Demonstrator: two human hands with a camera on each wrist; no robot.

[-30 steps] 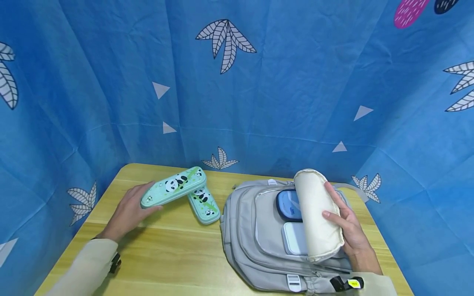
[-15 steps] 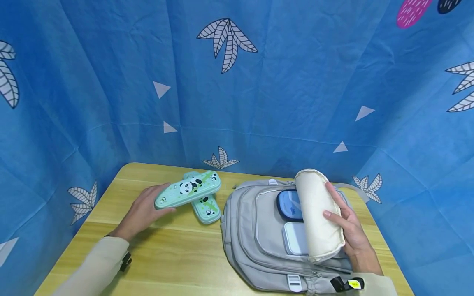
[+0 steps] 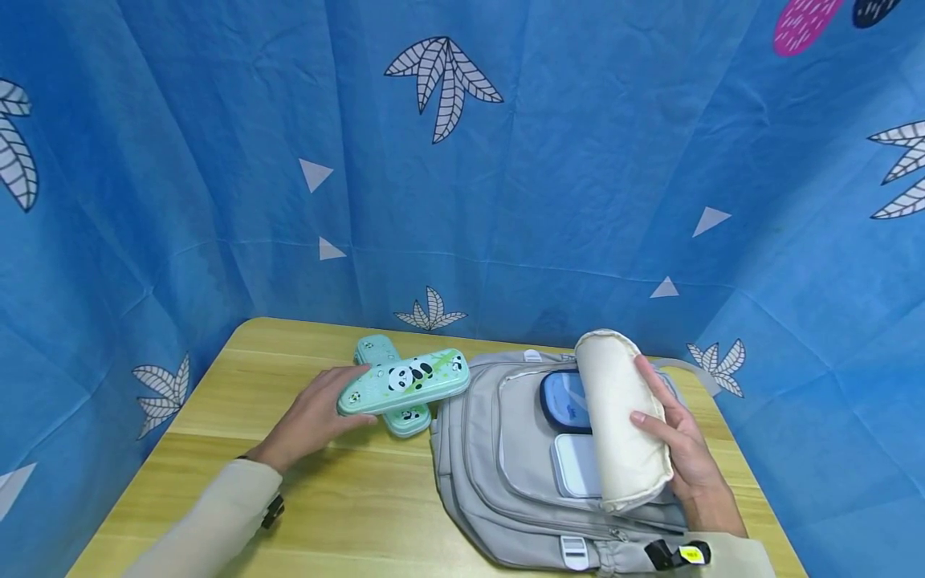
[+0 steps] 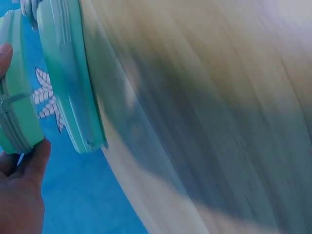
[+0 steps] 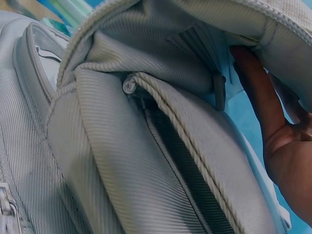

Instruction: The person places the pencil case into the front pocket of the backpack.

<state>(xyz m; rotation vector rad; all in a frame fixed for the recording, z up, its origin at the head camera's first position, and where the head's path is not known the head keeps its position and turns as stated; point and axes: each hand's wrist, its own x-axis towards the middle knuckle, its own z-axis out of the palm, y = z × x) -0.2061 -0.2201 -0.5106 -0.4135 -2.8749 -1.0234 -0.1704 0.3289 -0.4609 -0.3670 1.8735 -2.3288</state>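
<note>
My left hand (image 3: 318,409) grips the near end of a mint-green pencil case (image 3: 405,381) with a panda print. The case is held above a second panda pencil case (image 3: 377,350), which lies on the table and is partly covered by it. In the left wrist view, the held pencil case (image 4: 22,107) is apart from the other one. On the right, my right hand (image 3: 690,457) holds back a cream-lined flap (image 3: 623,425) of a grey backpack (image 3: 477,482), thumb on the lining. Beside the flap lie a blue case (image 3: 565,400) and a white box (image 3: 576,466), both partly hidden.
The backpack lies flat on a wooden table (image 3: 347,514), filling its right side. A blue patterned curtain (image 3: 462,201) hangs around the back and sides. The right wrist view shows zipped folds of the grey fabric (image 5: 146,161) close by.
My left hand has carried the pencil case to the right and slightly nearer; its far end now reaches the backpack's left edge. My right hand and the flap stay put.
</note>
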